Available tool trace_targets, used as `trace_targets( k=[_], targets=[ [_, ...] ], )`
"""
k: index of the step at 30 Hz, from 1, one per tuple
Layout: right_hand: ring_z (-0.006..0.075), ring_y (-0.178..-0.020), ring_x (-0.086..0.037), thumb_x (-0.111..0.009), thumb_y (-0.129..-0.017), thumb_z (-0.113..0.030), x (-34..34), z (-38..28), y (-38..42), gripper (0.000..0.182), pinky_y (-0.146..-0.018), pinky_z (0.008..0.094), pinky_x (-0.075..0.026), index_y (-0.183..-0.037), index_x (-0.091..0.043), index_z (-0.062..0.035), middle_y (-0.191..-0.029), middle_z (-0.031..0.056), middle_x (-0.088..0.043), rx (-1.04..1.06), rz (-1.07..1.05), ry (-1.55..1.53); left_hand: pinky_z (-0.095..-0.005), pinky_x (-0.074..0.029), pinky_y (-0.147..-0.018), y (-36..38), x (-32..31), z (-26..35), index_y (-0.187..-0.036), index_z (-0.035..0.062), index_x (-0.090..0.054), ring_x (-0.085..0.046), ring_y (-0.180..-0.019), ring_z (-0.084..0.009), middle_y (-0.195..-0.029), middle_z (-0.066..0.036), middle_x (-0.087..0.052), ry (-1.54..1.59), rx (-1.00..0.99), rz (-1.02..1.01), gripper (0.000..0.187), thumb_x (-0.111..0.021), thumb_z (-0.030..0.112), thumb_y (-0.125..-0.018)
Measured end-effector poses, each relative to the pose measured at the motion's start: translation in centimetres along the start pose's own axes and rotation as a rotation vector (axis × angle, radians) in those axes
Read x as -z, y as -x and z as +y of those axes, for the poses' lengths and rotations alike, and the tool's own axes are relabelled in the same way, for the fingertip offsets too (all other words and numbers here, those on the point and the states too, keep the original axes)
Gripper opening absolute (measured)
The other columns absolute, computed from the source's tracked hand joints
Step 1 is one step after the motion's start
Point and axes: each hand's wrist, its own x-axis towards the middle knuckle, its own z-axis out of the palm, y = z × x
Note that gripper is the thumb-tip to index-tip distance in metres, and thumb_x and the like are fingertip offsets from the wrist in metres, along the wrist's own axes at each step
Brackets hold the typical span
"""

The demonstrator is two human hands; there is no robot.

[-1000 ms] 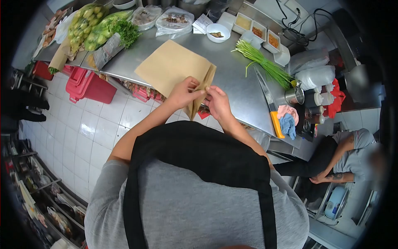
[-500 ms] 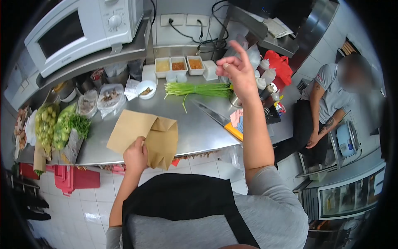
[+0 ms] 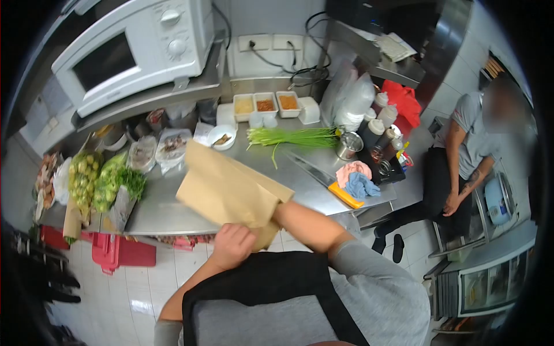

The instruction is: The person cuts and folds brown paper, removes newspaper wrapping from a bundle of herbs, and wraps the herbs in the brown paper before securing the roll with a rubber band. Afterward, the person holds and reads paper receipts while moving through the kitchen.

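Observation:
A brown paper bag [image 3: 231, 187] is tilted over the front edge of the steel counter [image 3: 164, 216]. My left hand [image 3: 234, 245] grips its lower edge with fingers closed on the paper. My right forearm reaches into or behind the bag, and the paper hides that hand completely. Behind the bag lies a bunch of green stalks [image 3: 291, 137]. A large knife with a yellow handle [image 3: 345, 195] rests to the right, beside a pink cloth [image 3: 352, 170] and a blue cloth [image 3: 362, 185].
White trays [image 3: 265, 105] of seasoning and a small bowl [image 3: 222, 137] stand at the back. Bagged vegetables [image 3: 86, 176] are at the left, bottles [image 3: 375, 130] at the right. A microwave [image 3: 133, 57] sits above. Another person [image 3: 467, 138] sits at the far right.
My right hand has come down from its raised position to the bag, where it is now hidden. The bag has been lifted and tilted. The whole view has shifted slightly.

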Motion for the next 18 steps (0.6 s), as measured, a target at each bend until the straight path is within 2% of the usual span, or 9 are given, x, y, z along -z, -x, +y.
trace_targets(
  k=[1,4,7,10,13,16,18],
  targets=[
    [0.0188,-0.103,-0.056,-0.054,-0.088,-0.025,0.6,-1.1,-1.0,0.037,-0.087,0.0323,-0.046,-0.12,-0.054,-0.0052,-0.115,0.0089,-0.058,0.081,0.013,-0.019,-0.033,-0.04,-0.06,0.1,0.3,0.5,-0.09,0.0063,-0.06,-0.053,-0.066,-0.0218,-0.069,-0.004,-0.049,0.044,-0.041,-0.011,0.023,-0.064,0.006,-0.067],
    [0.0192,-0.103,-0.056,-0.054,-0.088,-0.026,2.5,-4.9,-2.8,0.037,-0.087,0.0326,-0.045,-0.12,-0.054,-0.0054,-0.116,0.009,-0.058,0.31,0.026,-0.03,-0.033,-0.043,-0.069,2.6,-1.2,-0.6,-0.108,0.0062,-0.055,-0.055,-0.078,-0.0205,-0.083,-0.007,-0.054,0.209,0.018,-0.203,0.038,-0.065,0.01,-0.072],
    [0.0196,-0.104,-0.056,-0.054,-0.088,-0.026,3.8,-8.6,-2.1,0.038,-0.088,0.0329,-0.045,-0.12,-0.054,-0.0056,-0.116,0.009,-0.058,0.496,0.009,0.09,-0.0361,-0.043,-0.084,3.0,-3.7,-1.7,-0.127,0.0083,-0.04,-0.054,-0.099,-0.0231,-0.109,-0.011,-0.053,0.678,0.618,0.085,0.053,-0.064,0.017,-0.081],
    [0.02,-0.104,-0.055,-0.054,-0.088,-0.027,5.6,-9.4,1.7,0.038,-0.088,0.0332,-0.045,-0.12,-0.054,-0.0059,-0.116,0.009,-0.057,0.593,-0.055,0.373,-0.0404,-0.038,-0.095,3.8,-7.4,-6.1,-0.138,0.011,-0.025,-0.044,-0.117,-0.026,-0.131,-0.013,-0.041,1.045,0.986,0.036,0.062,-0.057,0.029,-0.089],
    [0.0204,-0.104,-0.055,-0.054,-0.088,-0.027,8.1,-7.3,7.5,0.038,-0.088,0.0335,-0.045,-0.119,-0.054,-0.0061,-0.116,0.0091,-0.057,0.588,-0.172,0.701,-0.0419,-0.035,-0.098,0.8,-7.7,-7.2,-0.141,0.0111,-0.021,-0.043,-0.119,-0.0274,-0.134,-0.016,-0.04,1.348,1.221,-0.02,0.063,-0.048,0.041,-0.093],
    [0.0208,-0.105,-0.055,-0.054,-0.088,-0.028,10.5,-4.5,12.1,0.038,-0.089,0.0339,-0.045,-0.119,-0.054,-0.0063,-0.116,0.0091,-0.057,0.526,-0.269,0.905,-0.0409,-0.037,-0.095,-1.5,-9.3,-8.0,-0.136,0.0117,-0.031,-0.045,-0.118,-0.0222,-0.129,-0.012,-0.045,1.456,1.296,0.046,0.052,-0.044,0.041,-0.095],
    [0.021,-0.105,-0.055,-0.054,-0.088,-0.029,11.3,-3.3,13.7,0.038,-0.089,0.0341,-0.044,-0.119,-0.054,-0.0065,-0.117,0.0091,-0.057,0.509,-0.276,0.951,-0.0398,-0.039,-0.092,-2.6,-10.9,-8.8,-0.126,0.0121,-0.04,-0.047,-0.114,-0.0169,-0.123,-0.008,-0.05,1.526,1.225,0.193,0.041,-0.044,0.039,-0.095]
  ],
)
